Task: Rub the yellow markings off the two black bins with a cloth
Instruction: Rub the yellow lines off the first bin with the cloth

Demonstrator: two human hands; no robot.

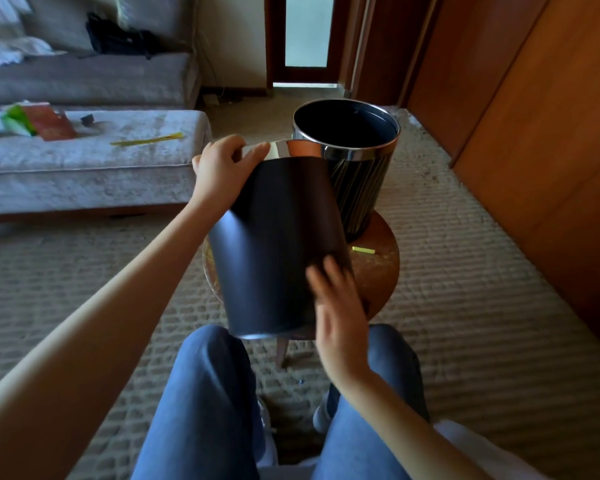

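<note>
A black bin [274, 244] with a chrome rim is tilted over a round wooden stool [378, 275], its mouth facing away from me and its base toward my knees. My left hand [222, 168] grips its chrome rim at the upper left. My right hand [336, 299], blurred, lies with straight fingers against the bin's lower right side. The side facing me shows no yellow marks. A second black bin [354, 168] stands upright at the stool's far edge, with thin yellow lines down its wall. I see no cloth in either hand.
A small yellow strip [363, 250] lies on the stool. A grey ottoman [94, 164] at left carries a yellow stick [148, 139], a red booklet and green items. Wooden wardrobe doors [541, 133] line the right side. Carpet covers the floor; my jeans-clad knees are below.
</note>
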